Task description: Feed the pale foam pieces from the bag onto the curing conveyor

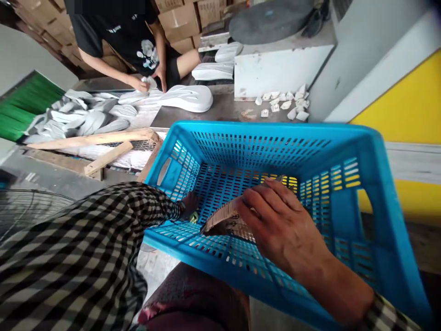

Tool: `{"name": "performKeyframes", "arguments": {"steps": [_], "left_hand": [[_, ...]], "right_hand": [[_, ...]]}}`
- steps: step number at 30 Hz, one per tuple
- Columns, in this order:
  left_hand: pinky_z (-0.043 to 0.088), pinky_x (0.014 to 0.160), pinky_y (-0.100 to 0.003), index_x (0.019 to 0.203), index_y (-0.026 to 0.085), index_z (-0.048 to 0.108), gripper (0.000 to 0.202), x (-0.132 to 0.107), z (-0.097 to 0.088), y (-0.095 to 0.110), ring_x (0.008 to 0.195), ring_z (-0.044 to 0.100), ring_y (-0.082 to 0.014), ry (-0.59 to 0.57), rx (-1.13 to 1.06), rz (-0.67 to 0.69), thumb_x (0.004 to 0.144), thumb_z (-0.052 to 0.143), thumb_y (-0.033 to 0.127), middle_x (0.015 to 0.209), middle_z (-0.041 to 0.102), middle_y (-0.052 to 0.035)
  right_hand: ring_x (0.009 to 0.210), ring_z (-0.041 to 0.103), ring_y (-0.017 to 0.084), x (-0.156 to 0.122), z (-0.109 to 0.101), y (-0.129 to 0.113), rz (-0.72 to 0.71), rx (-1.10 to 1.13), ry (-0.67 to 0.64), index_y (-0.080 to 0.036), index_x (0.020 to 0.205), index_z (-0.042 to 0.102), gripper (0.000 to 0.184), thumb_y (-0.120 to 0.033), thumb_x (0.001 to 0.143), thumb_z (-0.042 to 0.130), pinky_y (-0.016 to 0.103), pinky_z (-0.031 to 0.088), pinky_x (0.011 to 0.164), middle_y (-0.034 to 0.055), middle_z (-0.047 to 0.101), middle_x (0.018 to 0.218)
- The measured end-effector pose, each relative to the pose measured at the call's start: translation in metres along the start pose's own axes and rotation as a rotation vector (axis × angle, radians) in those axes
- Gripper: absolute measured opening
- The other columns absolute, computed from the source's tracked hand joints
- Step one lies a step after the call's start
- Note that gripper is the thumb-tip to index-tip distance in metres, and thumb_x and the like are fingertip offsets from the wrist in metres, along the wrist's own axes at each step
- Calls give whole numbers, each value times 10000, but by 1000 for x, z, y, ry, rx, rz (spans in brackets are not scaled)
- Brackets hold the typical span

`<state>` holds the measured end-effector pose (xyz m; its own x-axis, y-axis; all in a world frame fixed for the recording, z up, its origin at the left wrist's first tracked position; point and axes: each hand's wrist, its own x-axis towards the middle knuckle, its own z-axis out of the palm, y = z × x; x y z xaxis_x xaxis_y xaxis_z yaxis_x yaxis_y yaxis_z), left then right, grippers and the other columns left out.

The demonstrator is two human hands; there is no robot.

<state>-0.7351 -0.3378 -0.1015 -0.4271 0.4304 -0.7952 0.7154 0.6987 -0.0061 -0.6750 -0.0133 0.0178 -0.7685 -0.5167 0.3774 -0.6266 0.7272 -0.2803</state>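
A blue plastic crate (275, 131) with slotted walls stands in front of me. My right hand (279, 220) reaches over its near side, fingers curled round the edge of a bent piece of cardboard (222, 217) inside it. Dark marks show on the cardboard's face. My left hand (190, 204) is inside the crate near its left wall, dark and partly hidden by the checked sleeve, so I cannot make out its fingers. Close to it lies a small yellow-green thing (194, 217), too small to name.
Across the work surface a co-worker (120, 46) handles a small white piece. White shoe soles (188, 98) lie piled to the left, and small white scraps (285, 103) to the right. A wooden frame (93, 139) borders the crate's left. Cardboard boxes (179, 23) stand behind.
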Motion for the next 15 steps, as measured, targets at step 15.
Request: {"name": "performKeyframes", "arguments": {"steps": [15], "left_hand": [[405,827,-361,1143,193,623,393,-22,-3,10,917,550,-225,115,-51,98,899,412,-32,1106,665,-98]], "right_hand": [[1177,591,312,-1,1,7,-38,22,6,-126,1239,691,350,-84,953,493,593,441,1158,140,696,1218]]}}
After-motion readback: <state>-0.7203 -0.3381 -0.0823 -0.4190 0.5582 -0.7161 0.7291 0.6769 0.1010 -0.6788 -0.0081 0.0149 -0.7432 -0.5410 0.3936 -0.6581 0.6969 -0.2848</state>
